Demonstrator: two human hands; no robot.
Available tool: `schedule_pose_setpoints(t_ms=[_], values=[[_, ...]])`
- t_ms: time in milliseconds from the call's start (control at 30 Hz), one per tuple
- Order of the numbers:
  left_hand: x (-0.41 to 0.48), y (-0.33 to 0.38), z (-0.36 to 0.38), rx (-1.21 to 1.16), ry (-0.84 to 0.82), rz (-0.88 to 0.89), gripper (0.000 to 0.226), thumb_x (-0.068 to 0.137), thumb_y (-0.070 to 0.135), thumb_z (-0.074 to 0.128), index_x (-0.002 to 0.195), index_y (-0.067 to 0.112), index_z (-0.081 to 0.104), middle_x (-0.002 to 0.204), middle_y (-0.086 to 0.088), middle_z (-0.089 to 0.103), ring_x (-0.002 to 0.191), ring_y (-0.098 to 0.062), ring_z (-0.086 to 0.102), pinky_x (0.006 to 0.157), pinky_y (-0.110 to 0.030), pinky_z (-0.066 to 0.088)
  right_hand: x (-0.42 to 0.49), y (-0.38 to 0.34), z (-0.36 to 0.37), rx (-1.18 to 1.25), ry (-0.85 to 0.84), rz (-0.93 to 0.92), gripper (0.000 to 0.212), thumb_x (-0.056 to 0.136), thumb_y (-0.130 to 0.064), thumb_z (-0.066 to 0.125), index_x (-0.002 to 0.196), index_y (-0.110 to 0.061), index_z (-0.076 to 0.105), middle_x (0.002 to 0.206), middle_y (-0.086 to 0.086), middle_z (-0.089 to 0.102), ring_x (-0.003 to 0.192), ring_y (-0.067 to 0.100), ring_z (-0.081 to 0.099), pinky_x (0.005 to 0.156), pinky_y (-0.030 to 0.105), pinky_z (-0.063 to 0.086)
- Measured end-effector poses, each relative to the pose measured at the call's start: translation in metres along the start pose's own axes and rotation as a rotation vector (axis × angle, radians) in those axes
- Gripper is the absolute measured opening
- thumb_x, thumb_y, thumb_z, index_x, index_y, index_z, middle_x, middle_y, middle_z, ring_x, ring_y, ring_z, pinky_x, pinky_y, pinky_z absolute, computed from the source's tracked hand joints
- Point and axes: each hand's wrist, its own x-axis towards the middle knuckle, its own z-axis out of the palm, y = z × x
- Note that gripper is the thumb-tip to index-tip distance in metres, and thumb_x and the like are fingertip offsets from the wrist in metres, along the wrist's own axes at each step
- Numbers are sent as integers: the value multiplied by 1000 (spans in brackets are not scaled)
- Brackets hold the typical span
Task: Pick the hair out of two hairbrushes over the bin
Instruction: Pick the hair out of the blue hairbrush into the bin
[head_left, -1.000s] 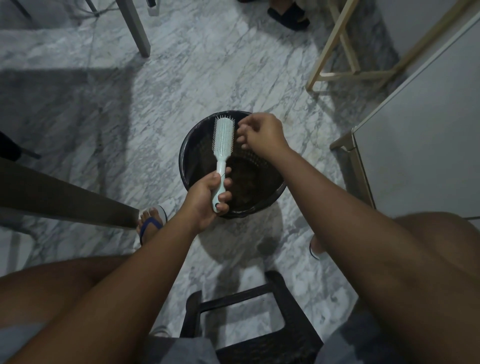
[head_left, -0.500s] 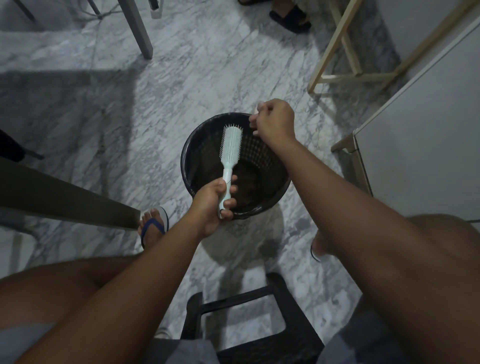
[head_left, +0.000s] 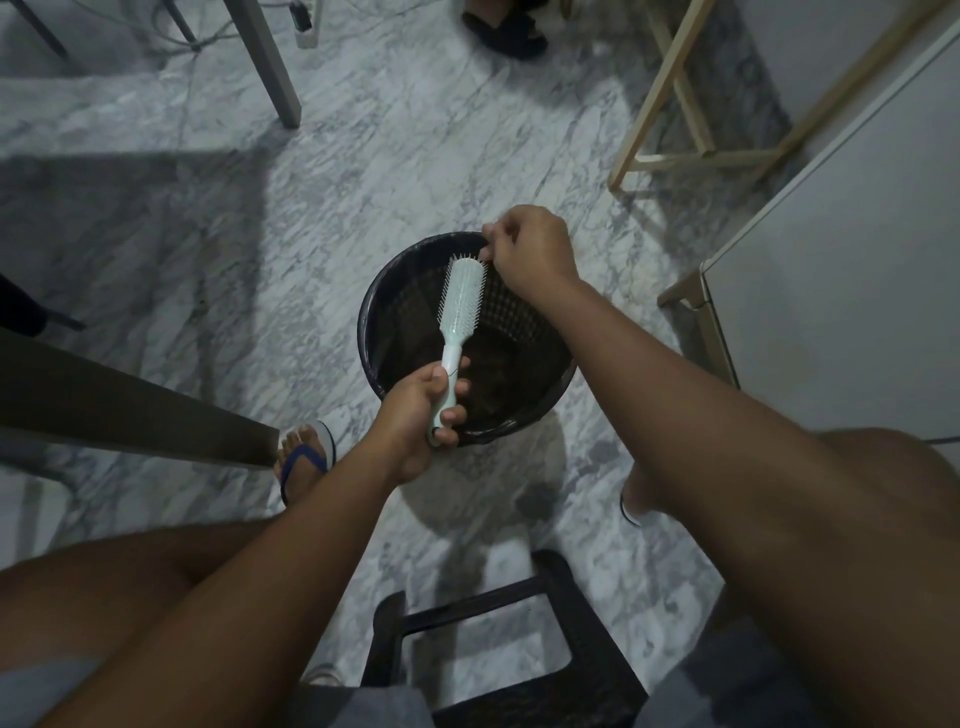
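The hairbrush is a pale mint plastic one with a long rounded head, rows of fine stiff bristles and a slim handle. It is held tilted over the open mouth of the bin, head pointing away from the person. The left hand wraps its fingers and thumb firmly round the lower end of the handle, just above the bin's near rim. The right hand is curled tight, its fingertips drawn together in a pinch against the bristles at the tip of the head; whatever sits between them is too fine to make out. The bin is round and black, its inner wall a perforated mesh, with a dark brownish mass lying at the bottom. It stands on a floor of grey-veined white marble, glossy and smooth. Near its left side a foot rests in a flip-flop with a blue strap. Closest to the person is a black plastic stool with an open square frame. A flat white cabinet stands to the right, a frame of pale wooden slats beyond it, and a dark sandal lies at the far edge.
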Motion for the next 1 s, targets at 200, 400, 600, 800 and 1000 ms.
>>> schedule_pose_setpoints(t_ms=[200, 400, 600, 800, 1000], values=[[4, 10, 5, -15, -7, 18, 30, 106, 19, 32, 124, 11, 55, 79, 2, 50, 51, -7, 34, 42, -18, 21, -28, 0, -1, -219, -302, -180, 25, 84, -42, 73, 104, -26, 73, 82, -11, 61, 73, 3, 57, 73, 27, 49], [5, 6, 6, 109, 43, 55, 31, 107, 20, 34, 125, 10, 56, 81, 1, 51, 52, -7, 35, 42, -19, 24, -20, -10, 2, -375, -300, -115, 32, 85, -47, 71, 95, -17, 75, 102, 2, 72, 94, 19, 67, 79, 37, 56], [3, 10, 11, 77, 81, 30, 30, 106, 19, 34, 126, 9, 55, 81, 1, 50, 51, -6, 34, 43, -18, 21, -27, 1, 18, -245, -143, -109, 22, 95, -27, 61, 89, -8, 70, 89, 10, 70, 84, 26, 67, 73, 38, 54], [3, 20, 7, -13, 65, 38, 33, 105, 16, 33, 130, 8, 54, 80, 2, 51, 51, -6, 33, 40, -16, 19, -26, 10, 14, 387, -125, 230, 10, 99, -8, 53, 106, -9, 61, 103, 10, 68, 78, 19, 69, 63, 42, 63], [2, 19, 5, -14, 23, 29, 34, 104, 16, 33, 130, 10, 55, 79, 3, 51, 52, -6, 34, 40, -17, 22, -23, 17, 9, 187, -201, -13, 25, 80, -11, 79, 105, -12, 76, 90, 1, 77, 79, 11, 73, 80, 36, 62]])
